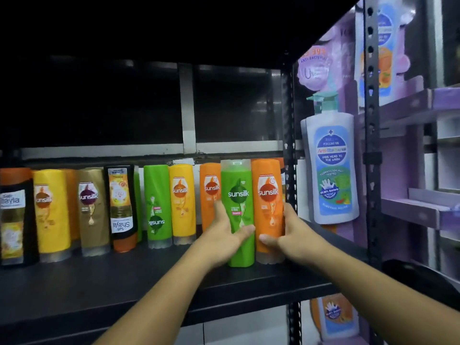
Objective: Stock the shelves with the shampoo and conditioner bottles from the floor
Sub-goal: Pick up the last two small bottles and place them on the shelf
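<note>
A green Sunsilk shampoo bottle (238, 195) stands upright on the black shelf (124, 282), near its right end. My left hand (225, 235) grips it low down, thumb across the front and fingers behind. Right beside it stands an orange Sunsilk bottle (268, 195), and my right hand (286, 235) holds its lower part, thumb in front. Another orange bottle (209, 190) stands behind my left hand. Further left a row of bottles runs along the shelf: yellow (181, 202), green upside down (157, 205), black and orange (122, 207), gold (90, 207), yellow (51, 210).
A black perforated upright post (290, 145) bounds the shelf on the right. Beyond it a large white pump bottle (331, 170) sits in a purple display stand (423, 210). The front strip of the shelf is bare. The space above the bottles is dark.
</note>
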`<state>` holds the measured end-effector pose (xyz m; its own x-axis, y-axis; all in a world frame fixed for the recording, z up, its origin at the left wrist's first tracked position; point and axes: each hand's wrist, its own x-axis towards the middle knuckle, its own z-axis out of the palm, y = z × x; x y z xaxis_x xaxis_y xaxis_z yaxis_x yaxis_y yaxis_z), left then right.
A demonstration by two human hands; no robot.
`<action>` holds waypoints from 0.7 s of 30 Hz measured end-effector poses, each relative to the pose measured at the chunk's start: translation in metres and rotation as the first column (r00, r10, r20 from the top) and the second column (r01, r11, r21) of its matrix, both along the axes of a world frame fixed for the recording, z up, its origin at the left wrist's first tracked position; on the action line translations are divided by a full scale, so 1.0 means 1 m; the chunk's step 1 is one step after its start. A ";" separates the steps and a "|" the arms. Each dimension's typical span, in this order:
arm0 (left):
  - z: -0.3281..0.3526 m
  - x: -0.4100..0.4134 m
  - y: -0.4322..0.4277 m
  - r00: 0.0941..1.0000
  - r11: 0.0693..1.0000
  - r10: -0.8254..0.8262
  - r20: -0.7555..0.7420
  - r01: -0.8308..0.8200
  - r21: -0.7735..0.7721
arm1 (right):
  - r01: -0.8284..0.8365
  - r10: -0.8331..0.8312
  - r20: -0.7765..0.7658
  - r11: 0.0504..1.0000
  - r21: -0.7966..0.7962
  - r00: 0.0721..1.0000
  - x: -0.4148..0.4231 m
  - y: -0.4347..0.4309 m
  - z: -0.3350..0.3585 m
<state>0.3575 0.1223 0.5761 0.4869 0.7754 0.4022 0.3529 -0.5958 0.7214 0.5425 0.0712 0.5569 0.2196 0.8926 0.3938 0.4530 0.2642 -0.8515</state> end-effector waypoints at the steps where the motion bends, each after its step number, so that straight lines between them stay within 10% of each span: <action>1: 0.001 0.011 0.001 1.000 1.000 0.007 -0.020 -0.007 -0.012 | 0.019 -0.019 -0.011 1.000 0.004 1.000 0.009 0.002 -0.001; 21: -0.015 0.152 0.087 0.979 0.978 0.204 0.028 -0.205 0.040 | 0.318 -0.309 0.154 0.947 -0.036 0.939 0.110 0.081 -0.006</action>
